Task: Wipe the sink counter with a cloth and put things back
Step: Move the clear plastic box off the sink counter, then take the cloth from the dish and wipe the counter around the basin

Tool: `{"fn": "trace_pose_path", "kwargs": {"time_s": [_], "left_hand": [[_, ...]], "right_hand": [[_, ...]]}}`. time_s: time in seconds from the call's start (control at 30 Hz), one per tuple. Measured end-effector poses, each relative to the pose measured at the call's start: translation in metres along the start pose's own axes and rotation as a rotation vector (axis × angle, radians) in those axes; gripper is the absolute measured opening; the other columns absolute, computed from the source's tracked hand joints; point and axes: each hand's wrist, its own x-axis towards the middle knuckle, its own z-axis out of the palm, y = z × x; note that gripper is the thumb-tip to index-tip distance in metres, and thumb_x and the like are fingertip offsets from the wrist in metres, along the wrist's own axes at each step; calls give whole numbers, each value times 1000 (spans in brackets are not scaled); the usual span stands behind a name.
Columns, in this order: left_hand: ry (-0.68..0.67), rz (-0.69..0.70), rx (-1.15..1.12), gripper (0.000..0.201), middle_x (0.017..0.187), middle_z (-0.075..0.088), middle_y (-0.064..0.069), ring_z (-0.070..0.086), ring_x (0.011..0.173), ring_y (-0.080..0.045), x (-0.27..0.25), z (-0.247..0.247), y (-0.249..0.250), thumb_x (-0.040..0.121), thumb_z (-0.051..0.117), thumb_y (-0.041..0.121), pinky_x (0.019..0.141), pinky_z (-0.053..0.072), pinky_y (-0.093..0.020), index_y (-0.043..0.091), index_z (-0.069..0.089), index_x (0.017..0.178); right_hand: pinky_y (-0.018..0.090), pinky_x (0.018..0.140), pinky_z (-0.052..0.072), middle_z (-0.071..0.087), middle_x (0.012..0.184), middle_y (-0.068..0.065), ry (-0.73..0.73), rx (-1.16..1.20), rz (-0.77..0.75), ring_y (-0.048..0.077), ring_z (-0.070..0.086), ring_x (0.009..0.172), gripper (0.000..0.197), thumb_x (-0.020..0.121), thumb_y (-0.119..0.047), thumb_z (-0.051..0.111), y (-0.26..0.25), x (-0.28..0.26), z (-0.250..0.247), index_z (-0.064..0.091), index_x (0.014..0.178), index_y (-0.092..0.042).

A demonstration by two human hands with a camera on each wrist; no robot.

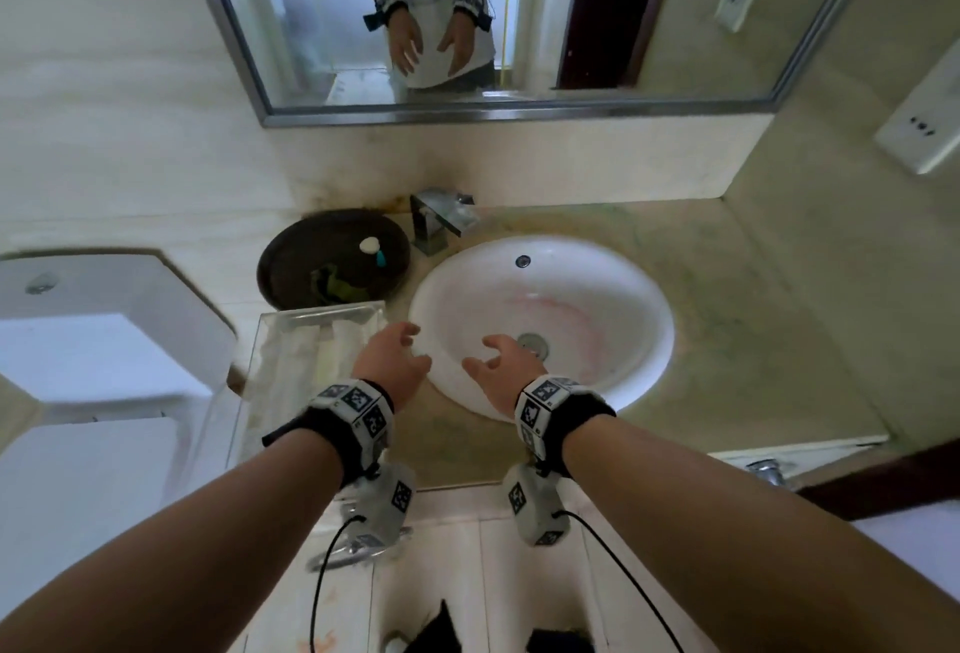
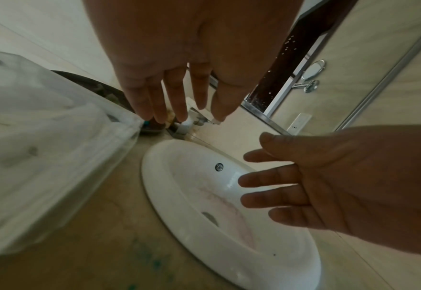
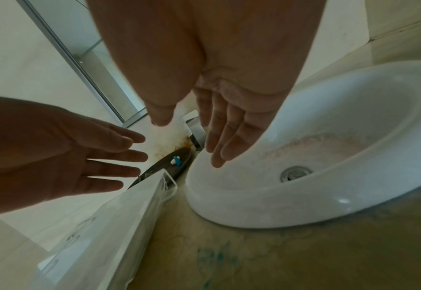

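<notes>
Both hands hover empty over the front of the sink (image 1: 545, 289), palms facing each other with fingers loosely spread: the left hand (image 1: 396, 360) above the basin's left rim, the right hand (image 1: 503, 362) over the bowl near the drain (image 1: 533, 344). No cloth can be made out with certainty; the clear tray (image 1: 317, 340) just left of the sink holds pale folded material that may be it. Behind the tray sits a dark round dish (image 1: 332, 257) carrying a small white and blue object (image 1: 372, 250), close to the tap (image 1: 439, 218).

The likely trouble lies on that crowded left side of the bench (image 1: 753, 340). The tray reaches the bench's front edge, so a careless pull on its contents could drag it off onto the floor. A wipe made around the dish rather than under it would leave the brown staining at the wall. Blue-green marks on the front of the bench, seen from both wrists, could smear if the cloth is dry.
</notes>
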Motion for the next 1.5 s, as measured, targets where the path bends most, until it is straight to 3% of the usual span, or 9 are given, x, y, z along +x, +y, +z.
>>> {"fn": "trace_pose_path", "kwargs": {"time_s": [0.2, 0.33, 0.47, 0.7, 0.97, 1.2, 1.33, 1.43, 1.5], "left_hand": [[42, -4, 3, 43, 120, 60, -3, 56, 109, -20, 0, 32, 37, 82, 65, 18, 89, 46, -30, 19, 55, 124], [88, -42, -17, 41, 119, 60, -2, 57, 107, -20, 2, 33, 43, 83, 62, 17, 91, 47, -31, 19, 55, 124], [157, -79, 27, 39, 117, 63, -4, 59, 108, -22, 10, 9, 34, 82, 59, 14, 96, 47, -36, 16, 58, 121], [224, -141, 195, 31, 119, 64, -7, 59, 110, -25, 59, -53, 0, 86, 50, 9, 93, 44, -30, 16, 65, 113], [-17, -61, 503, 37, 120, 63, -3, 58, 113, -24, 173, -106, -30, 85, 49, -1, 94, 43, -27, 18, 68, 110], [-286, 57, 876, 49, 129, 52, 2, 42, 123, -28, 239, -85, -41, 82, 57, 12, 99, 43, -39, 39, 57, 122], [-349, 160, 1099, 28, 127, 49, 1, 36, 121, -30, 250, -76, -43, 81, 57, 22, 98, 40, -40, 33, 66, 106], [-317, 220, 1039, 18, 121, 57, 4, 40, 122, -28, 249, -74, -41, 82, 55, 25, 102, 36, -38, 27, 67, 97], [-291, 166, 799, 9, 106, 63, -1, 54, 101, -25, 244, -74, -31, 84, 52, 25, 91, 45, -36, 28, 59, 88]], "right_hand": [[29, 87, 48, 61, 124, 4, -31, -9, -80, 22, 62, 107, 56, 91, -47, 54, 22, 7, -43, 40, 140, -23], [37, 95, 50, 62, 124, 3, -105, -59, -136, 23, 60, 109, 56, 89, -49, 54, 20, 18, -56, 41, 139, -27], [38, 98, 46, 60, 127, 3, -175, -95, -187, 25, 57, 113, 55, 90, -46, 54, 1, 33, -54, 40, 140, -27], [36, 105, 39, 55, 133, 8, -297, -166, -263, 26, 51, 122, 53, 92, -38, 54, -49, 74, -24, 39, 141, -25], [37, 100, 45, 56, 132, 6, -341, -260, -315, 22, 55, 117, 51, 92, -35, 53, -107, 136, 13, 41, 140, -23], [29, 91, 45, 60, 123, 3, -382, -208, -217, 18, 58, 110, 49, 93, -34, 54, -122, 173, 20, 42, 139, -23], [27, 88, 43, 61, 122, 1, -349, -213, -206, 17, 58, 109, 44, 93, -37, 53, -115, 186, 13, 46, 134, -22], [31, 93, 46, 61, 121, 1, -347, -213, -179, 19, 58, 110, 41, 93, -39, 51, -108, 192, 8, 48, 131, -22], [34, 92, 48, 61, 111, 1, -343, -199, -167, 21, 59, 106, 38, 93, -39, 51, -103, 194, 5, 50, 127, -21]]}}
